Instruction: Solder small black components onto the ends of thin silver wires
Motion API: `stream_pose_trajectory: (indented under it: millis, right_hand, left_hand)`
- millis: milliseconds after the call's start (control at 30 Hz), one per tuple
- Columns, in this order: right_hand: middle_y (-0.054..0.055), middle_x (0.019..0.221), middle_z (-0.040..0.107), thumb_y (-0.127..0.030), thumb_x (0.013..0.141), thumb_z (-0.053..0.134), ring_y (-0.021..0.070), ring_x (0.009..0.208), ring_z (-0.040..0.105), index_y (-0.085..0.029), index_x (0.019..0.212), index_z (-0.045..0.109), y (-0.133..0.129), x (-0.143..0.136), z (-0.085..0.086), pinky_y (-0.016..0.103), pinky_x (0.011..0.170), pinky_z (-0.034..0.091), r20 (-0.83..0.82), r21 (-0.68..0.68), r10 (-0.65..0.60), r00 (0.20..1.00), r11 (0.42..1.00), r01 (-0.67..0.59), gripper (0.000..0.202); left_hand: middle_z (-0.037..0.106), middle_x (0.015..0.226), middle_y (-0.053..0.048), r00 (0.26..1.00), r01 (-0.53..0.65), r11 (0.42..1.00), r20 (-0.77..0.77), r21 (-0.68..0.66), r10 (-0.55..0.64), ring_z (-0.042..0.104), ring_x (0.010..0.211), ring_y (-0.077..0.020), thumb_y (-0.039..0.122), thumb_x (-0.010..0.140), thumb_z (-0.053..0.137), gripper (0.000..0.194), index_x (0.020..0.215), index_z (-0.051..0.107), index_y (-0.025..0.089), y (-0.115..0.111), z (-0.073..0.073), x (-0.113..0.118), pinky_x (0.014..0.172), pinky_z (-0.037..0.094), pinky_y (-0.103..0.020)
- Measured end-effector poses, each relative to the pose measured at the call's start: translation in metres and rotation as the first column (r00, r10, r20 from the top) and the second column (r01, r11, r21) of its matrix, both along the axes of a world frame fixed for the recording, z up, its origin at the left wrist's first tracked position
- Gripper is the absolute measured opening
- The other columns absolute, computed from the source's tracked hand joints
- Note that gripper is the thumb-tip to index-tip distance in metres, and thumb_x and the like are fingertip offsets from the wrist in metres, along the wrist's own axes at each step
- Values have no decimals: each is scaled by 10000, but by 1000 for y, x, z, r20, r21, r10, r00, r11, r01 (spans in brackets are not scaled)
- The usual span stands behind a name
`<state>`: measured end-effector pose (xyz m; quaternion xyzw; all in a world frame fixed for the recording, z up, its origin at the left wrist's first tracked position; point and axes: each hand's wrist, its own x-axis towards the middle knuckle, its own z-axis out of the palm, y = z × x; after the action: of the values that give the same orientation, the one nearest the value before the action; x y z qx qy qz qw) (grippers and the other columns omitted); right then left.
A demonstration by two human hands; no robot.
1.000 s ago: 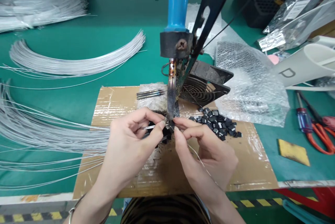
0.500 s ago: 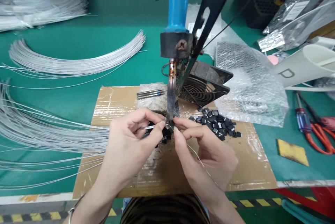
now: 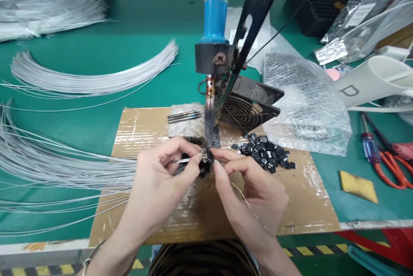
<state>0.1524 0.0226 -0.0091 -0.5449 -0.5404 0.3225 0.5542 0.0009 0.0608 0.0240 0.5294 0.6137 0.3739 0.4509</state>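
A soldering iron (image 3: 209, 95) with a blue handle is clamped upright, tip down, above the cardboard (image 3: 300, 198). Close to its tip, my left hand (image 3: 164, 177) pinches a grey wire (image 3: 177, 161) between thumb and index finger. Opposite it, my right hand (image 3: 251, 185) is closed on a thin solder wire (image 3: 242, 195), which trails back across the palm. Both sets of fingertips nearly meet just under the tip; a small metallic piece shows there, too small to name. Small dark parts lie beneath the left fingers, partly hidden.
Black connectors (image 3: 266, 153) lie heaped at the right, before a black fan (image 3: 245, 108). Bundles of grey wires (image 3: 93, 73) spread over the left. A yellow sponge (image 3: 358, 186), orange-handled scissors (image 3: 392, 170) and a screwdriver (image 3: 368, 142) sit at the right edge. Bubble wrap (image 3: 306, 103) lies behind.
The view has shifted slightly, so the whole scene sits a little differently. Both hands keep their pinches at the soldering iron's tip, with very little movement.
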Motion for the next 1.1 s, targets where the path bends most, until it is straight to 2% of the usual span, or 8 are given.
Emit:
stream_pose_trajectory:
  millis: [100,233,400,500,667,867,1000,1100]
  right_hand:
    - [43,1109,826,-81,920,725,220,1030,797,-237,851,683,-2,5,1,359,946,613,-18,-3,-3,1000,1000,3,176]
    - [-9,784,752,-160,951,737,156,679,727,-236,921,690,-3,20,1,282,659,589,-73,-30,-209,975,978,207,95]
    - [17,712,703,-345,1040,622,162,613,671,-171,913,790,-7,58,-13,313,592,544,-261,-69,-300,917,954,293,273]
    - [117,933,810,-514,1061,452,236,779,751,-137,964,821,-10,86,-23,364,610,583,-323,-93,-364,874,931,353,537]
    - [78,749,762,-544,1047,415,198,585,669,-137,937,776,-14,111,-31,326,481,485,-163,-160,-498,852,865,476,555]
    - [114,880,780,-642,1058,384,250,740,741,-132,910,747,-14,98,-37,455,747,591,-13,-246,-476,879,854,459,643]
    - [114,876,778,-632,1062,387,251,742,737,-132,910,751,-17,94,-40,452,742,585,-44,-229,-447,894,875,426,637]
    - [105,853,770,-608,1067,388,241,709,722,-141,891,748,-19,96,-41,439,720,574,-68,-247,-474,878,861,445,615]
  left_hand:
    - [805,856,-14,999,37,999,-17,1,-37,697,712,-144,202,846,747,70,778,742,216,-6,-2,-3,572,472,-220]
    - [806,891,-25,998,39,998,-58,40,-37,702,725,-152,205,874,731,85,791,742,219,-16,-3,-9,546,456,-226]
    - [775,921,19,974,71,970,-224,233,-18,492,504,-60,149,912,708,119,833,724,236,-28,-6,-21,436,324,-242]
    - [768,950,5,909,175,863,-414,474,43,568,565,-66,56,878,730,167,900,724,222,-34,-16,-35,477,393,-235]
    - [777,951,-46,809,288,665,-547,689,216,756,905,-194,-69,780,779,337,990,734,190,-35,-39,-48,803,576,-316]
    - [682,1029,-53,784,257,737,-580,625,219,616,798,-156,43,834,809,247,991,801,233,-30,-48,-41,765,507,-343]
    - [676,1078,-48,874,228,805,-479,548,78,665,933,-173,79,883,761,239,1047,792,250,-32,-39,-47,821,527,-330]
    - [705,1030,-30,881,138,808,-444,573,164,678,977,-194,122,904,748,154,986,763,252,-15,-28,-67,898,527,-363]
